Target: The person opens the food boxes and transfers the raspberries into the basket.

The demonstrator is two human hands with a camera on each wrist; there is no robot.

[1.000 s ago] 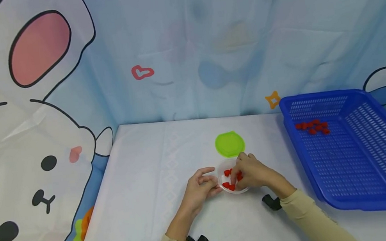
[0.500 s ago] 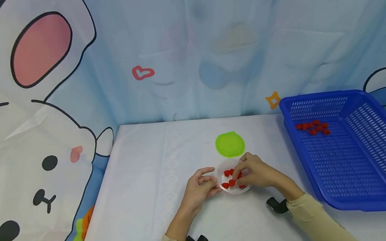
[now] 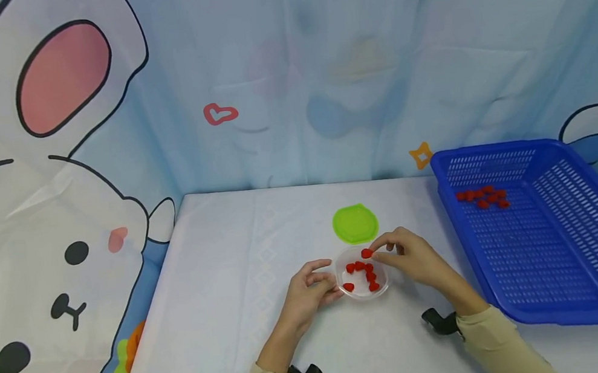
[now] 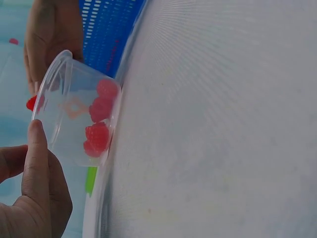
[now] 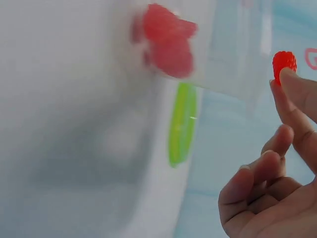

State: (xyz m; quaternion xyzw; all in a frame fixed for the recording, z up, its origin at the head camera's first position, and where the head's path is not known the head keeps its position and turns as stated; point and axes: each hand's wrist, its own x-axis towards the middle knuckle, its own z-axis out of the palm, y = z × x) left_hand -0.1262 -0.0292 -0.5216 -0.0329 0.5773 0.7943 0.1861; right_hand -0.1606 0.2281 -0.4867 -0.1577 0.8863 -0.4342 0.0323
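A clear round plastic tub (image 3: 355, 290) stands on the white table with several red raspberries (image 3: 359, 266) inside. My left hand (image 3: 306, 292) holds the tub by its left side; in the left wrist view, a fingertip (image 4: 35, 130) lies at its rim. Above the tub's far right edge, my right hand (image 3: 407, 255) pinches one raspberry (image 3: 366, 253) between thumb and index finger. The right wrist view shows that pinched raspberry (image 5: 284, 64) clearly, with the other fingers curled back from it. Whether the raspberries are real or plastic I cannot tell.
Just behind the tub lies a bright green lid (image 3: 355, 224). A large blue perforated basket (image 3: 551, 245) stands at the right, with several more red raspberries (image 3: 482, 204) near its back left corner. A blue printed curtain (image 3: 292, 120) hangs behind the table.
My right hand has come up out of the tub, away and to the right, with a raspberry pinched in it. The left hand has stayed at the tub's side.
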